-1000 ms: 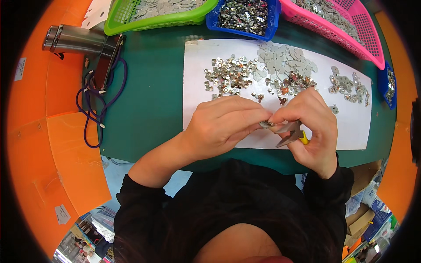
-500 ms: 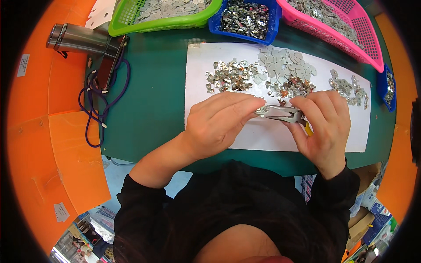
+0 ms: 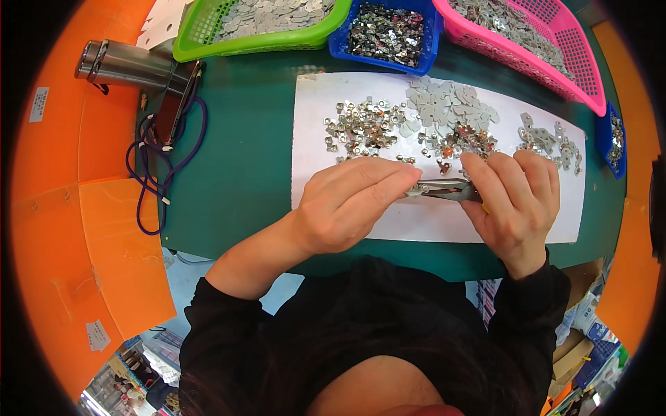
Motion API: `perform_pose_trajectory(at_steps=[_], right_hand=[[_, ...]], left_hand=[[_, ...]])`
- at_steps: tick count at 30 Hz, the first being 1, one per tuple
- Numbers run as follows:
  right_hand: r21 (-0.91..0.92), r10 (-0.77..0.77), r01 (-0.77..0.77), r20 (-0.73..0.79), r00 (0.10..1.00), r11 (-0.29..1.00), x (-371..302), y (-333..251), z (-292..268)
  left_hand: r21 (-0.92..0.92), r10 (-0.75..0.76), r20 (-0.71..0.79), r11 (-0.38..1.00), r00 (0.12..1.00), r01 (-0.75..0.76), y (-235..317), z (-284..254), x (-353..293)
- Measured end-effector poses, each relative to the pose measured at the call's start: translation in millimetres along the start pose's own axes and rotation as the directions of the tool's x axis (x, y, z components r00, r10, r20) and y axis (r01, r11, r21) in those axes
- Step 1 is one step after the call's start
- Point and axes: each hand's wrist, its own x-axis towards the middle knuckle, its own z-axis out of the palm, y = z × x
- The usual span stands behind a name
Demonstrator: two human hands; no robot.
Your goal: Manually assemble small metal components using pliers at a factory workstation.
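Note:
My right hand (image 3: 517,204) grips a pair of pliers (image 3: 444,187) with steel jaws; a bit of yellow handle shows under the palm. My left hand (image 3: 350,204) pinches a small grey metal piece (image 3: 414,190) between thumb and fingers, partly hidden by the fingertips. The plier tips meet the edge of that piece. Both hands are above a white board (image 3: 402,229). Just beyond them lie a pile of small shiny metal clips (image 3: 364,125), a heap of flat grey plates (image 3: 447,104) and a mixed pile of silver and coppery parts (image 3: 468,141).
Finished-looking grey pieces (image 3: 548,139) lie at the board's right. Behind stand a green basket (image 3: 260,44), a blue tray (image 3: 423,66) and a pink basket (image 3: 520,69); a smaller blue tray (image 3: 602,139) is far right. A steel flask (image 3: 132,66) and purple cord (image 3: 201,132) are left.
The pliers have turned and their tips have come to the small metal piece; before, the jaws were spread a little to its right. My left hand has barely moved.

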Motion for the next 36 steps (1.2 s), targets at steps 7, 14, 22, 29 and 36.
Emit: perform_pose_trajectory(at_steps=[7, 14, 22, 29, 36], right_hand=[[0.049, 0.011, -0.013, 0.051, 0.999, 0.999, -1.3, 1.9, -2.2], [0.137, 0.039, -0.044, 0.035, 0.999, 0.99, 0.9, 0.0, 0.4], [0.179, 0.059, -0.078, 0.107, 0.992, 0.981, -0.5, -2.9, -2.2], [0.207, 0.019, -0.057, 0.184, 0.983, 0.977, -3.5, -0.6, 2.4], [0.56, 0.128, -0.277, 0.29, 0.948, 0.781, -0.7, -13.2, 10.0]], left_hand=[[0.013, 0.042, 0.005, 0.999, 0.999, -0.042, -0.7, 1.4, -0.5], [0.03, 0.022, -0.027, 0.999, 0.999, -0.021, 2.4, 1.6, -1.2], [0.012, 0.01, -0.015, 1.0, 1.0, -0.01, 2.0, 1.8, -1.8], [-0.17, -0.086, 0.094, 0.98, 0.992, 0.101, 1.3, -1.9, -1.8], [-0.256, -0.257, 0.094, 0.927, 0.962, 0.273, 7.4, -5.4, -0.5]])
